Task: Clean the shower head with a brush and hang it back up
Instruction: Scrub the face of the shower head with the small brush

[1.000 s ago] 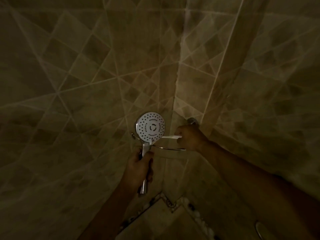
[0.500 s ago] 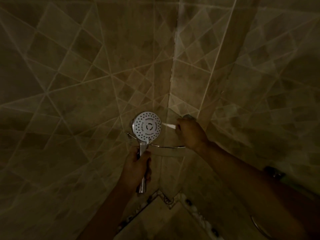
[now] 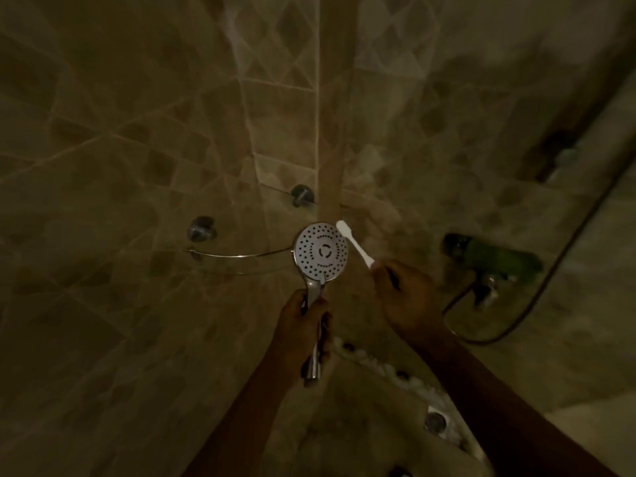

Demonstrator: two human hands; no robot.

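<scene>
In a dim tiled shower corner, my left hand [image 3: 303, 325] grips the chrome handle of the shower head [image 3: 321, 253], whose round white perforated face points toward me. My right hand [image 3: 406, 297] holds a small white brush [image 3: 354, 244] by its lower end. The brush tilts up and to the left, and its head sits just beside the upper right rim of the shower face. Whether the bristles touch the rim is unclear.
A curved chrome corner shelf rail [image 3: 241, 255] with two round wall mounts [image 3: 201, 228] [image 3: 302, 195] is behind the shower head. The dark mixer tap [image 3: 492, 259] and the hose [image 3: 568, 249] are on the right wall. The floor drain [image 3: 434, 421] lies below.
The view has swung right, bringing the tap and hose into sight. My right hand has lifted the brush off the shelf area and now holds it up beside the shower face.
</scene>
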